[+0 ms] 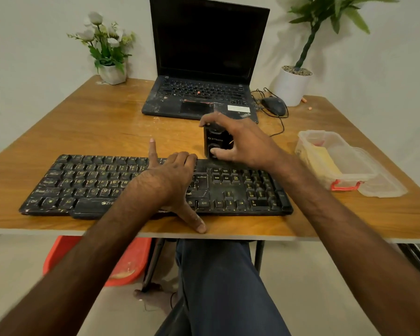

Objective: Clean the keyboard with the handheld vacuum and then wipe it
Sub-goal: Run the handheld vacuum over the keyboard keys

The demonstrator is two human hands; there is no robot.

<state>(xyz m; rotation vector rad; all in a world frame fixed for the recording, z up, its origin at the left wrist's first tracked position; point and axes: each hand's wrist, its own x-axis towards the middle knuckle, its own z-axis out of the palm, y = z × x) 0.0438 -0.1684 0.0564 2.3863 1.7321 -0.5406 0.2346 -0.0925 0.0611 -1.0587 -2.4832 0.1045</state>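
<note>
While the keyboard (83, 185) is braced by the left hand (172, 180), the handheld vacuum (218, 141) is gripped by the right hand (243, 141).
The handheld vacuum is stood upright on the surface (107, 122) just behind the keyboard's far edge, with fingers and thumb wrapped round it from above. The left hand is laid across the keys, index finger held straight, thumb spread back to the near edge, other fingers curled over the far edge.

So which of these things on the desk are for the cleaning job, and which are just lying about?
For the job: keyboard, handheld vacuum in the right hand, likely the yellow cloth in the plastic box.
Lying about: laptop, mouse, flower pot, potted plant.
</note>
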